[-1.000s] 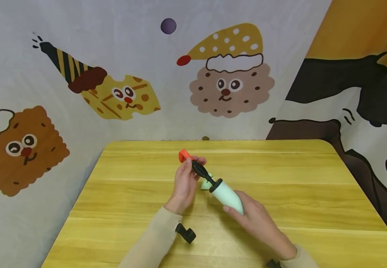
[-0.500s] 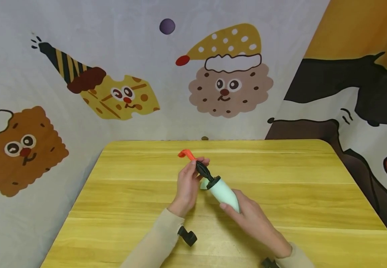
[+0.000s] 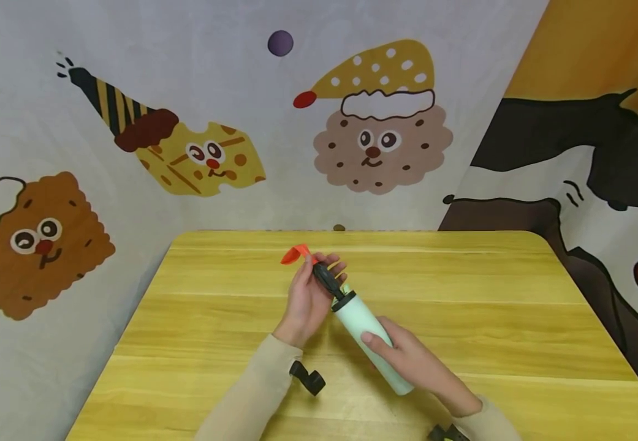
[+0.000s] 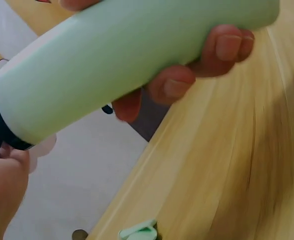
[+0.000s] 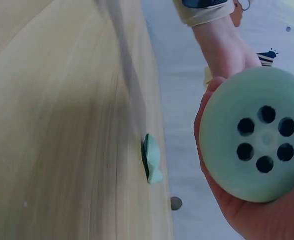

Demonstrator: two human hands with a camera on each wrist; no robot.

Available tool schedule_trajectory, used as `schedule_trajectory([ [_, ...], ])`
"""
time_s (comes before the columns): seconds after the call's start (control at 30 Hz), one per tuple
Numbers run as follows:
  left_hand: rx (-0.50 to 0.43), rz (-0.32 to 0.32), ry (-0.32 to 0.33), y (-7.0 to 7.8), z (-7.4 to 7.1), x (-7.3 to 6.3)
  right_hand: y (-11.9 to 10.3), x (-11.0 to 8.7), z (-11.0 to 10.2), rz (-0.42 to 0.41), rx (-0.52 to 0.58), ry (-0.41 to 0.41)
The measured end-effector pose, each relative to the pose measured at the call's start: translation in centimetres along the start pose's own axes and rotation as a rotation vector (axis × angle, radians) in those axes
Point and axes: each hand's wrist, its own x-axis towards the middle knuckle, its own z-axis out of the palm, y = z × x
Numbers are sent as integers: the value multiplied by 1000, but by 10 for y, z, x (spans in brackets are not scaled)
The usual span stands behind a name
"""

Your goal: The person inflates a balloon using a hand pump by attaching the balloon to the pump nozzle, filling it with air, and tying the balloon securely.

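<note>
A mint-green balloon pump [image 3: 371, 343] with a black nozzle end [image 3: 326, 280] slants across the middle of the head view. My right hand [image 3: 418, 361] grips its barrel, thumb on top and fingers beneath. The barrel's end cap [image 5: 266, 140], with a ring of several round holes, faces the right wrist view. At the nozzle tip a limp orange-red balloon [image 3: 295, 253] droops to the left. My left hand [image 3: 306, 303] pinches its neck against the nozzle, the other fingers loosely spread behind the black part.
A small, flat mint-green piece [image 5: 152, 159] lies on the wooden table [image 3: 214, 306], mostly hidden behind the pump in the head view. A cartoon-printed cloth [image 3: 285, 147] hangs behind the table's far edge.
The pump's barrel has shifted within view, and its lower end now shows past my right hand. The balloon's limp end has swung out to the left. Both hands stay near their places.
</note>
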Motion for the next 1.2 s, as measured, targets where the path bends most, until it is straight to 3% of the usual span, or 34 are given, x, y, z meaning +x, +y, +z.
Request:
schedule_trajectory([
  [0.13,-92,-38,15,1,1,1,-2,2,-1,29,84,-40],
  [0.4,-183,-69,2,3,6,3,-5,4,-2,29,304,-153],
  [0.57,-171,-81,0,3,7,7,-6,6,-2,57,427,-184],
  [0.7,-57,-44,113,2,8,9,-4,9,-2,70,432,-197],
  [0.9,100,70,322,-1,7,13,2,11,0,67,420,-219],
  [1.03,144,113,382,-1,5,13,3,12,1,96,375,-205],
  [1.2,79,77,394,3,1,13,3,12,2,97,273,-168],
])
